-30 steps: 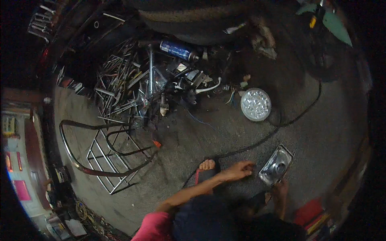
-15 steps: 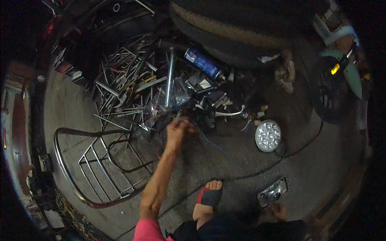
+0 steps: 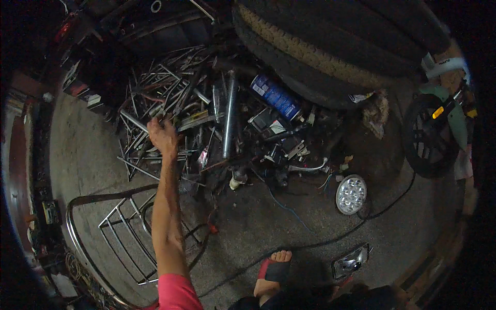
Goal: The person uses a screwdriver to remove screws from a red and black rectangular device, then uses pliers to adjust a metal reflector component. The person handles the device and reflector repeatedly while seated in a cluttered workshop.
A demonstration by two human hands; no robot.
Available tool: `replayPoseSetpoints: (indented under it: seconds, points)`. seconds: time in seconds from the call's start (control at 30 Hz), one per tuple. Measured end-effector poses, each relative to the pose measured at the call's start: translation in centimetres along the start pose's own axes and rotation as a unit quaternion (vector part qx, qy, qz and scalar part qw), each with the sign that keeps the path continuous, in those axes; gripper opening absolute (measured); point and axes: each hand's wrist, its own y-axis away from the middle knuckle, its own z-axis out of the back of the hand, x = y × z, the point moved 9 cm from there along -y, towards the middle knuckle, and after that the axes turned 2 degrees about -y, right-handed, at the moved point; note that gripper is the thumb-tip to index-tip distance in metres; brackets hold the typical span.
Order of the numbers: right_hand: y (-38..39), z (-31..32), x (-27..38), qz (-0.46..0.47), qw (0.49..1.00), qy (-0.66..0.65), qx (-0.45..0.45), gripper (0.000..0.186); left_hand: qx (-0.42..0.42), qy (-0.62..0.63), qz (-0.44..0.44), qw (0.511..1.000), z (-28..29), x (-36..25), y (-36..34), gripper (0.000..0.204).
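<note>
My left hand [image 3: 161,135] is stretched far forward on a bare arm with a pink sleeve. It rests on the left part of a heap of metal tools and rods [image 3: 191,111] on the concrete floor. Its fingers curl down among the wrenches, and I cannot make out whether they grip one. A long steel tube [image 3: 229,121] stands in the heap just right of the hand. A blue spray can [image 3: 275,95] lies farther right. My right hand is out of sight.
A large tyre [image 3: 330,46] lies behind the heap. A chrome wire rack [image 3: 121,232] sits under my arm. A round LED lamp [image 3: 351,194], a rectangular chrome headlight [image 3: 351,261], a black cable [image 3: 310,243], a small wheel [image 3: 428,137] and my sandalled foot [image 3: 273,268] lie to the right.
My left hand left the spot beside the rectangular headlight, swung over to the tool heap, then reached farther left and up into it. The view shifted forward with it.
</note>
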Motion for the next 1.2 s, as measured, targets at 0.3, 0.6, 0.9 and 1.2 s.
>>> replayPoseSetpoints:
  seconds: [0.3,0.6,0.9,1.2]
  points:
    - [-0.2,0.1,0.8,0.001,1.000,0.014,-0.004,0.037,0.180,-0.143,-0.041,0.972,-2.2,3.1,0.8,0.025]
    - [0.7,-1.3,-1.4,0.032,0.999,-0.015,-0.010,0.037,0.142,-0.190,0.027,0.971,-2.1,3.9,4.1,0.026]
    - [4.5,-3.2,-2.9,0.117,0.993,-0.017,0.000,0.037,0.413,-0.037,0.024,0.910,-0.6,-7.7,9.4,0.043]
    - [10.1,-1.0,6.7,0.292,0.947,-0.133,0.027,0.046,0.458,0.037,0.030,0.888,6.5,-26.2,25.8,0.045]
